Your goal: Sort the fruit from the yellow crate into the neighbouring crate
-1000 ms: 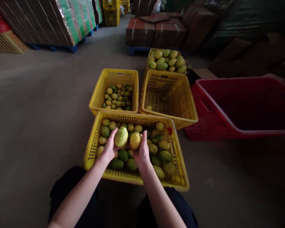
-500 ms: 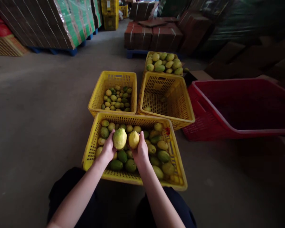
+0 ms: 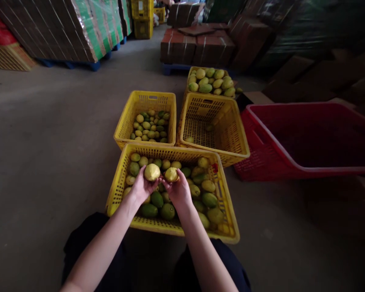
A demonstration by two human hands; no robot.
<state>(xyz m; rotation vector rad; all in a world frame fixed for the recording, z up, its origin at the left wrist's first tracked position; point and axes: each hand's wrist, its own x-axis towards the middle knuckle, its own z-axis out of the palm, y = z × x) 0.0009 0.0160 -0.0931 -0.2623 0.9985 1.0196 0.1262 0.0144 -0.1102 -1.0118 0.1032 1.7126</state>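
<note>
Now your left hand (image 3: 143, 185) cups the left fruit (image 3: 152, 172) and your right hand (image 3: 180, 190) the right fruit (image 3: 171, 174), close together above the near crate (image 3: 170, 230); both fruits sit more end-on than a moment ago, tips facing you

From where I stand, the floor (image 3: 48, 146) is grey & rather dull. In the middle, four yellow crates (image 3: 173, 148) stand close tog., w/ a red crate (image 3: 254, 166) just beside, R side. Farther back: blue pallets (image 3: 95, 66) & a yellow crate stack (image 3: 142, 28). Whether each nearer crate touches the floor directly, I can't tell.
</note>
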